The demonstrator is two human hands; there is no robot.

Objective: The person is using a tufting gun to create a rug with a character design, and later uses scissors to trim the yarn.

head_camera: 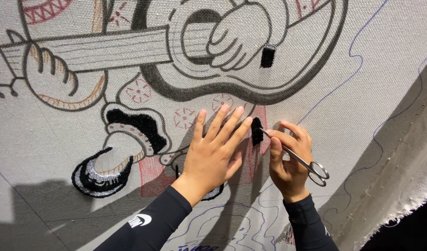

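Fingers (222, 125) of your left hand (211, 155) lie spread and flat, grasping nothing, on the grey tufting cloth (352, 107) with its guitar-player outline (190, 51). Your right hand (290, 160) pinches small steel scissors (299, 160), tips touching the black yarn tuft (256, 131) just beside your left fingertips, above the red-shaded patch (153, 174).

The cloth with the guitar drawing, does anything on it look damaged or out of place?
Only the cloth edge at lower right looks rough: the frayed edge shows loose threads. Otherwise nothing stands out. The left hand lies flat beside a black tuft, where the right hand holds scissors.
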